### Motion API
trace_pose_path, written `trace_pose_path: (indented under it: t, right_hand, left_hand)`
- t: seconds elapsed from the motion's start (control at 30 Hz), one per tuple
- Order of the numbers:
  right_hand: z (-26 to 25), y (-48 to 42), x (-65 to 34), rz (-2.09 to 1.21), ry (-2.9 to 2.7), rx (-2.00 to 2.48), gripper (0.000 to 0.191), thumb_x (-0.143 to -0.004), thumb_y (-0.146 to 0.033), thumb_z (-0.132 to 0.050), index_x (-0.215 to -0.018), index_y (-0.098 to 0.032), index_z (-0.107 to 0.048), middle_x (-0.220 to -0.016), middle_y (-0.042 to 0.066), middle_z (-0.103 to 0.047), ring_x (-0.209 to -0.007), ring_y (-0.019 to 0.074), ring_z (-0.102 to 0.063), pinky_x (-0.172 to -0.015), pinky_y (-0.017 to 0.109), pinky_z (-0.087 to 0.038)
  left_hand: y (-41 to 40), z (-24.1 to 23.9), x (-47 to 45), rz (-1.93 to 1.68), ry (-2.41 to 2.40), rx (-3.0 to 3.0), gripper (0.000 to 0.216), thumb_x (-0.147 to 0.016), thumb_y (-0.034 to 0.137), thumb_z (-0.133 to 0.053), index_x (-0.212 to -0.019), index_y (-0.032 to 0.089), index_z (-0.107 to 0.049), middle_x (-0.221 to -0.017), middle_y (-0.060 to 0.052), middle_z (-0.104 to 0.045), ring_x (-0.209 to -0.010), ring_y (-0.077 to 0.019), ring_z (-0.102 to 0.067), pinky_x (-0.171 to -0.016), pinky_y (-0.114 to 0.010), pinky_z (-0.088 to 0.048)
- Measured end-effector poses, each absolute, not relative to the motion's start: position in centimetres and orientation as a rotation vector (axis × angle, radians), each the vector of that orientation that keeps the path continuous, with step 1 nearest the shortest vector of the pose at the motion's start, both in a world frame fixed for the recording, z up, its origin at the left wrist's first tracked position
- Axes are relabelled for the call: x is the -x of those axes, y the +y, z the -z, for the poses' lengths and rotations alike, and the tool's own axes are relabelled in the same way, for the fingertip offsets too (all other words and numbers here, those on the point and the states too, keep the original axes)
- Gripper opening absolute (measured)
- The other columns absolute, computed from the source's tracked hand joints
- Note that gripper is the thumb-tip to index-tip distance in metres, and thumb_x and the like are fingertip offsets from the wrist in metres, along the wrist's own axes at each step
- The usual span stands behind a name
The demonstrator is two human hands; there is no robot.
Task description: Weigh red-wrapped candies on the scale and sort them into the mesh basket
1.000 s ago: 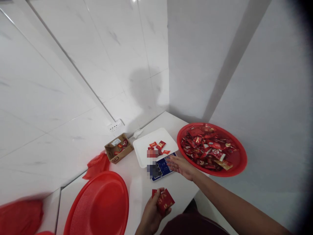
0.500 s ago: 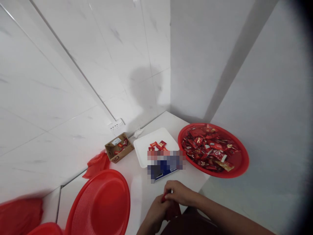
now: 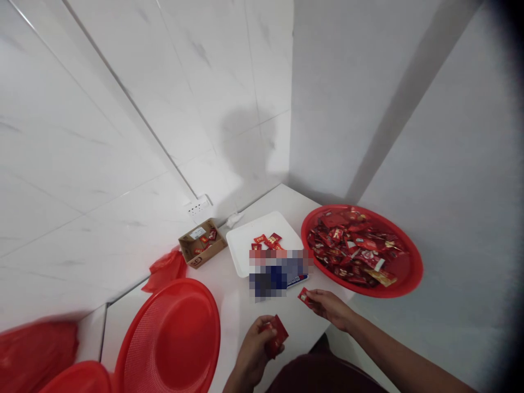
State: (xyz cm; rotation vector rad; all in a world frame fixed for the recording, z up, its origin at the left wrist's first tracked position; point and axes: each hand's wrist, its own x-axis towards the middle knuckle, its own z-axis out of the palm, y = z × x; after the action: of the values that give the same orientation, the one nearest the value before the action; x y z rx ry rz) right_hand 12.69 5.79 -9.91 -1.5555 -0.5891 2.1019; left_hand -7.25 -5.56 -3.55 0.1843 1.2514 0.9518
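Observation:
My left hand (image 3: 254, 349) is closed around a small stack of red packets (image 3: 276, 334) near the table's front edge. My right hand (image 3: 329, 305) pinches a single red packet (image 3: 305, 296) just in front of a blue scale (image 3: 282, 275). The scale's white tray (image 3: 249, 243) carries a few red packets (image 3: 266, 241). To the right, a round red tray (image 3: 409, 273) holds a heap of several red wrapped sweets (image 3: 352, 248).
A large red mesh basket (image 3: 167, 338) sits at the front left, with another red rim (image 3: 77, 379) below it. A small cardboard box (image 3: 201, 244) with a few packets stands by the wall, beside a red plastic bag (image 3: 166, 268). A wall socket (image 3: 197, 206) is above it.
My right hand left the scale, met the left hand, then drew away to the right holding one packet. The left hand still holds the stack.

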Motion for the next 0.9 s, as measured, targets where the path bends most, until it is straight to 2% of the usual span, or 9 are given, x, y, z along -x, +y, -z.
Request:
trace_pose_path:
  t: [0.1, 0.23, 0.33, 0.43, 0.57, 0.73, 0.8, 0.9]
  right_hand:
    - [10.8, 5.4, -13.1, -2.117, -0.507, 1.573, 0.013, -0.069, -0.023, -0.067, -0.065, -0.015, -0.058, -0.056, -0.001, -0.06, -0.05, 0.005, -0.054, -0.05, 0.015, -0.041]
    - [10.8, 5.2, -12.9, -2.134, -0.493, 1.562, 0.013, -0.068, -0.022, -0.068, -0.065, -0.015, -0.057, -0.057, -0.002, -0.06, -0.05, 0.0047, -0.053, -0.051, 0.015, -0.042]
    - [10.1, 5.3, -12.7, -2.181, -0.517, 1.536, 0.013, -0.066, -0.023, -0.068, -0.069, -0.016, -0.057, -0.064, -0.001, -0.063, -0.057, 0.0065, -0.057, -0.057, 0.017, -0.043]
    - [8.8, 5.3, -12.4, -2.303, -0.59, 1.377, 0.01, -0.068, -0.02, -0.062, -0.072, -0.018, -0.053, -0.073, 0.001, -0.064, -0.064, 0.0084, -0.06, -0.065, 0.02, -0.045]
    - [6.3, 4.9, -11.5, -2.412, -0.679, 1.191, 0.016, -0.068, -0.021, -0.058, -0.08, -0.021, -0.048, -0.068, -0.003, -0.058, -0.067, 0.0105, -0.059, -0.071, 0.028, -0.047]
    - [3.8, 4.3, -9.7, -2.439, -1.039, 1.155, 0.031, -0.07, -0.046, -0.058, -0.086, -0.019, -0.052, -0.063, -0.005, -0.05, -0.058, 0.0085, -0.051, -0.057, 0.024, -0.046]
    - [3.5, 4.2, -9.1, -2.413, -1.3, 1.158, 0.032, -0.067, -0.046, -0.062, -0.078, -0.017, -0.053, -0.057, -0.005, -0.049, -0.053, 0.0077, -0.047, -0.049, 0.021, -0.041]
    - [3.8, 4.2, -8.6, -2.282, -1.516, 1.204, 0.029, -0.062, -0.041, -0.065, -0.066, -0.016, -0.051, -0.051, -0.006, -0.048, -0.047, 0.0068, -0.044, -0.046, 0.02, -0.035]
  left_hand:
    - [-5.9, 3.9, 7.7, -1.029, 1.202, -0.13, 0.027, -0.061, 0.011, -0.061, -0.086, 0.018, -0.053, -0.08, -0.002, -0.062, -0.071, -0.0135, -0.06, -0.073, -0.032, -0.046]
    - [-5.9, 4.0, 8.0, -1.049, 1.181, -0.108, 0.024, -0.064, 0.015, -0.063, -0.087, 0.015, -0.055, -0.081, -0.004, -0.064, -0.074, -0.0151, -0.061, -0.074, -0.032, -0.047]
    - [-5.6, 4.0, 8.1, -1.068, 1.202, -0.083, 0.026, -0.065, 0.02, -0.066, -0.088, 0.015, -0.056, -0.083, -0.005, -0.064, -0.076, -0.0165, -0.062, -0.072, -0.032, -0.048]
    - [-5.2, 4.0, 8.2, -1.11, 1.202, -0.047, 0.027, -0.065, 0.022, -0.068, -0.088, 0.016, -0.057, -0.083, -0.003, -0.063, -0.073, -0.0139, -0.061, -0.069, -0.03, -0.049]
    - [-4.6, 3.5, 8.0, -1.133, 1.162, -0.009, 0.028, -0.068, 0.025, -0.066, -0.093, 0.019, -0.056, -0.088, -0.002, -0.063, -0.073, -0.0115, -0.06, -0.067, -0.027, -0.049]
    - [-3.8, 2.7, 7.2, -1.103, 1.104, -0.048, 0.029, -0.069, 0.028, -0.066, -0.095, 0.02, -0.056, -0.089, -0.003, -0.064, -0.074, -0.012, -0.06, -0.067, -0.027, -0.048]
    - [-3.5, 2.4, 6.8, -1.076, 1.084, -0.089, 0.029, -0.069, 0.029, -0.066, -0.094, 0.019, -0.057, -0.09, -0.004, -0.064, -0.074, -0.0116, -0.059, -0.068, -0.026, -0.048]
    - [-3.5, 2.3, 6.6, -1.053, 1.064, -0.141, 0.03, -0.069, 0.03, -0.067, -0.095, 0.017, -0.058, -0.089, -0.005, -0.064, -0.073, -0.011, -0.058, -0.07, -0.026, -0.047]
